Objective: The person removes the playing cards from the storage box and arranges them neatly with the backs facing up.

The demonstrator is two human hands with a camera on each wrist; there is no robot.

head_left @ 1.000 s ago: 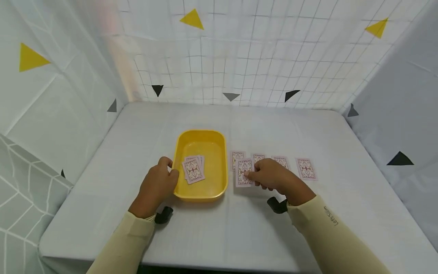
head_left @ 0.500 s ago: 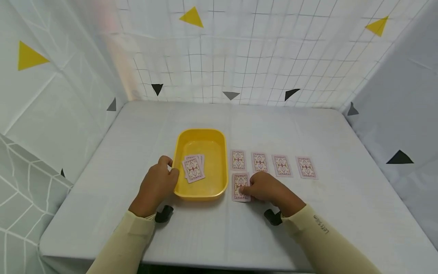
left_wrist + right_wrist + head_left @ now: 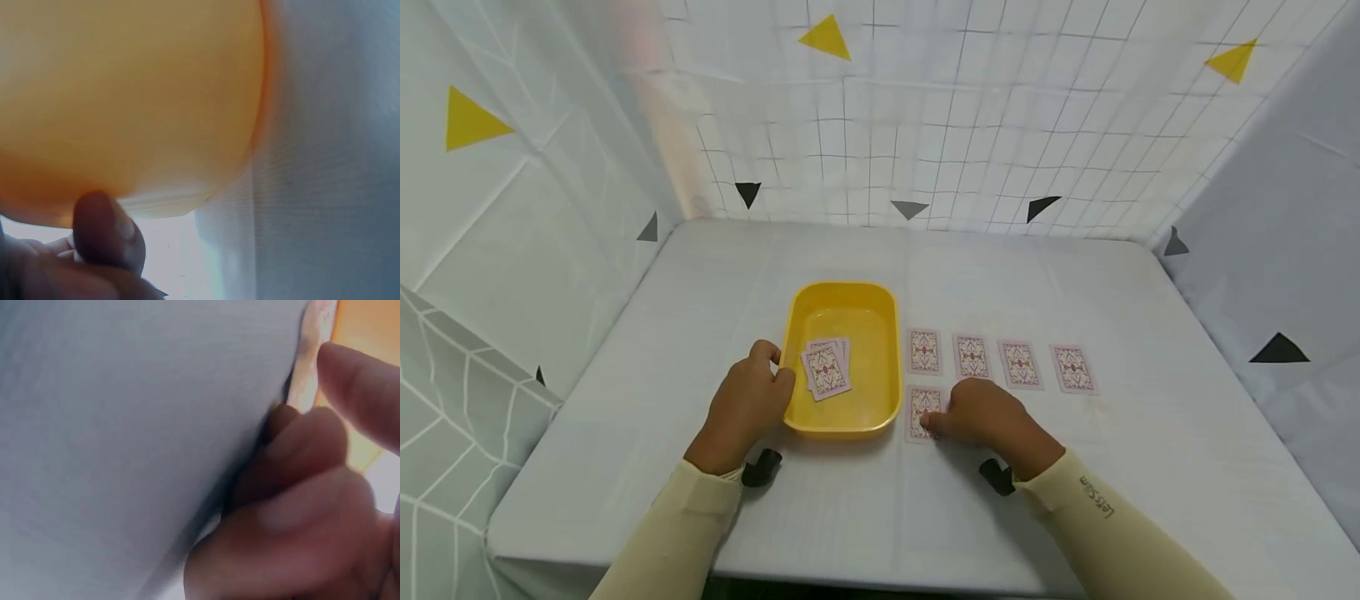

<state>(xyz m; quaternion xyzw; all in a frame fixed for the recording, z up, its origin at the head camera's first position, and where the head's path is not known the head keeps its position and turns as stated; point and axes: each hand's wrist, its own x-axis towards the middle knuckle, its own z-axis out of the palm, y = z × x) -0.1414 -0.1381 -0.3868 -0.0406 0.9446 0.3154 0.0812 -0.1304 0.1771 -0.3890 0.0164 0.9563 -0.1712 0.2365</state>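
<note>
a right hand (image 3: pixel 988 412) lightly pinches a patterned card (image 3: pixel 919 403) against a white cloth (image 3: pixel 1157 458), just right of a yellow tray (image 3: pixel 872 333).
its thumb lies over the card's face, curled fingers bunched at the right edge with little gap left; the card sits on the near side of the leftmost in a row of four cards (image 3: pixel 972 357), while the left hand (image 3: pixel 741 404) grips the tray's left rim, a small pile of cards (image 3: pixel 826 371) inside. the step in hand appears to be laying the card flat; the next move would call for loosening the pinch and lifting clear without dragging it.
</note>
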